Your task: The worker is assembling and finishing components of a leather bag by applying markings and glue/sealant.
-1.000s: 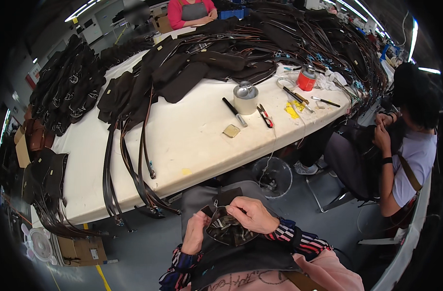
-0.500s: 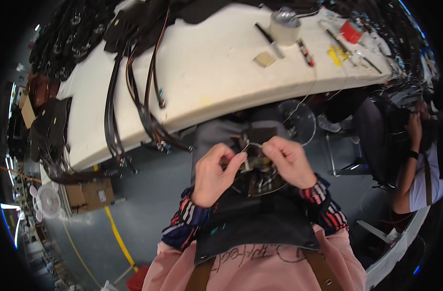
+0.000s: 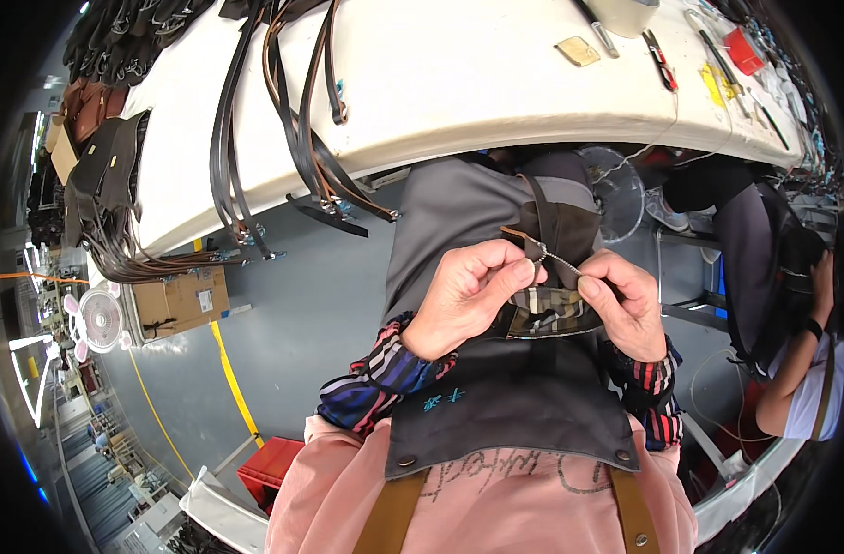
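1. Strand of thin silver-coloured metal (image 3: 562, 262), chain or zip teeth (I cannot tell which), slants between the 2 hands, above the dark, plaid-lined pouch (image 3: 559, 319) on the grey-clad lap (image 3: 445, 208).
2. Left hand (image 3: 473, 297): thumb and index finger nearly together by the strand's upper end; I cannot tell exactly what they grip.
3. Right hand (image 3: 628, 303): thumb and forefinger pinch its lower end, other fingers curled.
4. I judge light, even tension best, with the pouch's fabric clear of both pinches.
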A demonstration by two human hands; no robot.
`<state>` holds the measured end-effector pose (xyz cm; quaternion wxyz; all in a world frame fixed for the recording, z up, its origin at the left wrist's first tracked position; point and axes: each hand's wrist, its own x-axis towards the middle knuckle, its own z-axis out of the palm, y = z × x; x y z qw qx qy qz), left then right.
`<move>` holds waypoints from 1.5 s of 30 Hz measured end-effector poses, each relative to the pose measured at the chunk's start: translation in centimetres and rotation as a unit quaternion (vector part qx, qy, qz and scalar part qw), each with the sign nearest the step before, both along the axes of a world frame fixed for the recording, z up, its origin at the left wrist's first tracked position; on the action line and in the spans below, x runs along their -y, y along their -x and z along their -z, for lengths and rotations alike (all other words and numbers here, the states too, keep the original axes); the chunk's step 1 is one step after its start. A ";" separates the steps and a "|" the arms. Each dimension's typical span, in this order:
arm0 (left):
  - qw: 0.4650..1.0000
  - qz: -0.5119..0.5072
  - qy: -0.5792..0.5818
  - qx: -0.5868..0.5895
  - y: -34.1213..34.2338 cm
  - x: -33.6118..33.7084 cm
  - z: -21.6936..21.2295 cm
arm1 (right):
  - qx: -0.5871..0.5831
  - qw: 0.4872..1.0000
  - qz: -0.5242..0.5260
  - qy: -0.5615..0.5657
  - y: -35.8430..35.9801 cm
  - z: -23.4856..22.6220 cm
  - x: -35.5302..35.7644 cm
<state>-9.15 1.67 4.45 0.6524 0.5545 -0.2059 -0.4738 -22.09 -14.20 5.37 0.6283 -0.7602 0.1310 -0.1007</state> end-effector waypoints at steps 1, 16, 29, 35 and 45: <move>1.000 -0.005 0.016 -0.019 0.1 0.1 0.2 | 0.003 1.000 0.006 0.002 0.1 0.1 0.0; 0.999 0.029 0.026 -0.001 -1.1 -0.3 0.4 | 0.001 1.000 0.027 -0.003 -0.2 0.5 0.2; 0.960 0.070 -0.064 0.263 0.8 -0.4 0.1 | -0.192 0.978 -0.085 0.011 -3.4 -1.0 1.8; 0.970 -0.031 0.001 0.241 1.7 -0.2 1.4 | -0.070 0.980 -0.065 -0.177 -3.5 -0.7 0.7; 0.941 -0.106 0.024 0.320 0.1 1.0 -0.5 | -0.002 0.977 -0.029 -0.212 -4.6 -1.8 0.5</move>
